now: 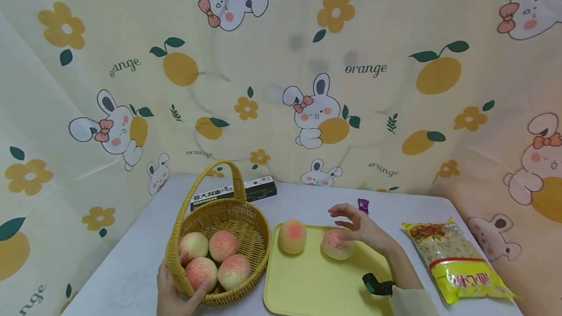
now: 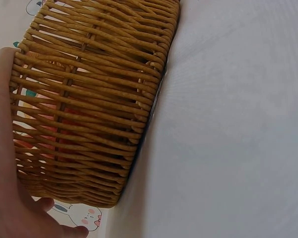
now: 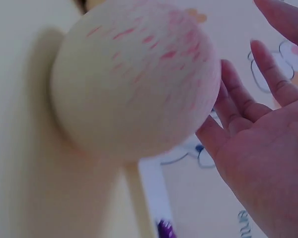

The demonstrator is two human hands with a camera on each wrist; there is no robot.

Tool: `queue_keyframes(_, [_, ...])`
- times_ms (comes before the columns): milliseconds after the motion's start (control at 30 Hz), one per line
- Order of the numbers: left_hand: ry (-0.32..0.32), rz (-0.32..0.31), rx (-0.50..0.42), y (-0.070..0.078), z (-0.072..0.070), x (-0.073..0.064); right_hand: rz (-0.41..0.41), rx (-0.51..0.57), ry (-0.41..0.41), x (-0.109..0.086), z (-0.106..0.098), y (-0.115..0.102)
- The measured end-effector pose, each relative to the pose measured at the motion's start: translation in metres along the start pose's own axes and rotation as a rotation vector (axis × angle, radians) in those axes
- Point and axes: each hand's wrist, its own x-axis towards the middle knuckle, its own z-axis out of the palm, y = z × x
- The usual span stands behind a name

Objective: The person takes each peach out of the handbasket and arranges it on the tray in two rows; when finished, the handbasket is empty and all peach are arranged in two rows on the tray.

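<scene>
My left hand (image 1: 173,294) grips the near left rim of a wicker basket (image 1: 251,226), its thumb laid over the edge. Several pink-and-cream peaches (image 1: 224,245) lie inside. The left wrist view shows the basket's woven side (image 2: 89,109) close up, the hand (image 2: 5,163) along its rim. Above a speckled peach (image 1: 337,247) on the yellow tray (image 1: 316,284), my right hand (image 1: 366,230) hovers with fingers spread and loosely bent. In the right wrist view that peach (image 3: 134,84) is beside the fingers; whether they touch it I cannot tell. A second peach (image 1: 292,238) sits on the tray's left.
Behind the basket lies a black-and-white pasta box (image 1: 261,190). A small purple wrapped piece (image 1: 363,205) is beyond the tray. To the right lies a yellow printed food bag (image 1: 458,262). A patterned cloth (image 1: 272,62) hangs around the white table (image 1: 118,272).
</scene>
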Motion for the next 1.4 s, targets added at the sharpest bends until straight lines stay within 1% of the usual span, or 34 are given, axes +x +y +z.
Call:
queue_keyframes(100, [-0.007,-0.006,-0.003,0.001,0.000,0.001,0.003,-0.014,-0.011,0.009,0.004,-0.007])
queue_keyframes(200, [-0.004,-0.005,0.009,0.001,-0.001,0.001,0.015,-0.002,-0.028,0.020,0.010,-0.012])
queue_keyframes(400, [-0.006,0.005,0.007,0.002,-0.003,0.002,-0.014,0.043,-0.076,0.051,0.029,-0.021])
queue_keyframes(533, [-0.005,0.022,0.011,0.002,-0.004,0.003,-0.042,0.088,-0.133,0.076,0.048,-0.031])
queue_keyframes(667, [-0.007,0.041,0.025,0.001,-0.005,0.003,-0.058,0.098,-0.204,0.100,0.068,-0.039])
queue_keyframes(867, [-0.016,0.019,0.016,0.001,-0.005,0.004,-0.068,0.100,-0.308,0.135,0.102,-0.051])
queue_keyframes(967, [-0.020,0.015,0.003,0.001,-0.005,0.005,-0.077,0.082,-0.356,0.151,0.118,-0.058])
queue_keyframes(1067, [-0.025,0.014,-0.013,0.000,-0.005,0.006,-0.060,0.023,-0.390,0.166,0.134,-0.063])
queue_keyframes(1133, [-0.029,0.021,-0.025,-0.002,-0.005,0.006,-0.036,-0.025,-0.401,0.176,0.143,-0.064])
queue_keyframes(1200, [-0.032,0.024,-0.031,-0.003,-0.005,0.005,-0.011,-0.050,-0.417,0.184,0.152,-0.062])
queue_keyframes(1267, [-0.039,0.023,-0.039,-0.004,-0.005,0.005,0.009,-0.058,-0.436,0.190,0.161,-0.058])
queue_keyframes(1400, [-0.049,0.018,-0.048,-0.002,-0.005,0.002,0.030,-0.036,-0.482,0.198,0.174,-0.049])
